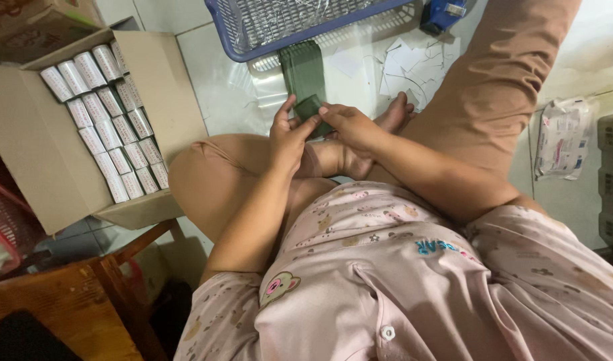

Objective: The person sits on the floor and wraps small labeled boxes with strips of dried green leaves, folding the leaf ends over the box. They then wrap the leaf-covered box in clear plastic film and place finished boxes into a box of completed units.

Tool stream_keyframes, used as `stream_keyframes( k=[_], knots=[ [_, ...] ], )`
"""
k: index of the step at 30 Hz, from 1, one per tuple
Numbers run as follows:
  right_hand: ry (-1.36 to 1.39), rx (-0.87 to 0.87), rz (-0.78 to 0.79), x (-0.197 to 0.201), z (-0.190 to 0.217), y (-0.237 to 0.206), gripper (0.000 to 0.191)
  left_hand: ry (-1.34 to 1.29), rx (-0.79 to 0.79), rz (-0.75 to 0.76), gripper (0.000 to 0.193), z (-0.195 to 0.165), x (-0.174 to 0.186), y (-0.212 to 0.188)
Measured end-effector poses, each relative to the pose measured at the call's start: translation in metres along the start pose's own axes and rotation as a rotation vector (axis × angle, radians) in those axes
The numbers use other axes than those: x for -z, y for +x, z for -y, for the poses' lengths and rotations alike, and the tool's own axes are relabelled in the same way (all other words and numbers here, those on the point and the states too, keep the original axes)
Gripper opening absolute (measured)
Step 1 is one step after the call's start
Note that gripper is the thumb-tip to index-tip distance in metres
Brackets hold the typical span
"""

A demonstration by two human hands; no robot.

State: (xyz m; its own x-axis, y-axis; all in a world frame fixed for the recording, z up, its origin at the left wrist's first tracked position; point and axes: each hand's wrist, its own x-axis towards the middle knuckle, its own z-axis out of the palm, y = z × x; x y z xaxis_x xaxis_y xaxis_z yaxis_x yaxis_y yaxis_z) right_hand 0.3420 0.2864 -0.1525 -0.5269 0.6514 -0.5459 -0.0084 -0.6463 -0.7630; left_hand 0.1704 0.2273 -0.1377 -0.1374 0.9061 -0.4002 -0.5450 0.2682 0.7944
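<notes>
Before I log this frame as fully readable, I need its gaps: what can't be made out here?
Head view only:
- Green piece: its near end is covered by left hand and right hand.
- Blue basket: cut off by the top edge.
- Cardboard box: small boxes too small to tell apart.

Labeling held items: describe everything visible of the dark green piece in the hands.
The dark green piece is small, flat and matte, looking like card or a folded carton. Both hands pinch it: left hand from the left, right hand from the right. It sits at the near end of a stack of green pieces on the floor.
</notes>
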Motion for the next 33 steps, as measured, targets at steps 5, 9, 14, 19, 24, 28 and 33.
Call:
stream_keyframes(
  k=[5,9,14,19,24,28,33],
  knots=[
    [-0.77,0.393,-0.429,0.034,0.031,0.036,0.037,-0.059,0.016,-0.176,0.094,0.0,0.014,0.015],
    [-1.361,0.577,-0.491,0.048,0.046,0.054,0.028,-0.135,-0.017,-0.197,0.1,-0.011,0.023,0.019],
    [-1.442,0.476,-0.523,0.047,0.046,0.065,0.024,-0.148,-0.001,-0.221,0.101,-0.013,0.019,0.017],
    [-1.674,0.438,-0.516,0.058,0.053,0.07,0.019,-0.143,-0.01,-0.184,0.1,-0.011,0.006,0.014],
    [-1.377,0.631,-0.55,0.059,0.071,0.043,0.009,-0.138,0.006,-0.17,0.098,-0.012,-0.008,0.016],
    [-0.47,0.41,-0.264,0.05,0.098,-0.007,0.021,-0.209,-0.032,-0.102,0.097,-0.01,-0.021,0.019],
    [-0.222,0.271,-0.073,0.031,0.124,-0.035,0.019,-0.236,-0.013,0.013,0.097,-0.017,-0.036,0.02]
  ],
)
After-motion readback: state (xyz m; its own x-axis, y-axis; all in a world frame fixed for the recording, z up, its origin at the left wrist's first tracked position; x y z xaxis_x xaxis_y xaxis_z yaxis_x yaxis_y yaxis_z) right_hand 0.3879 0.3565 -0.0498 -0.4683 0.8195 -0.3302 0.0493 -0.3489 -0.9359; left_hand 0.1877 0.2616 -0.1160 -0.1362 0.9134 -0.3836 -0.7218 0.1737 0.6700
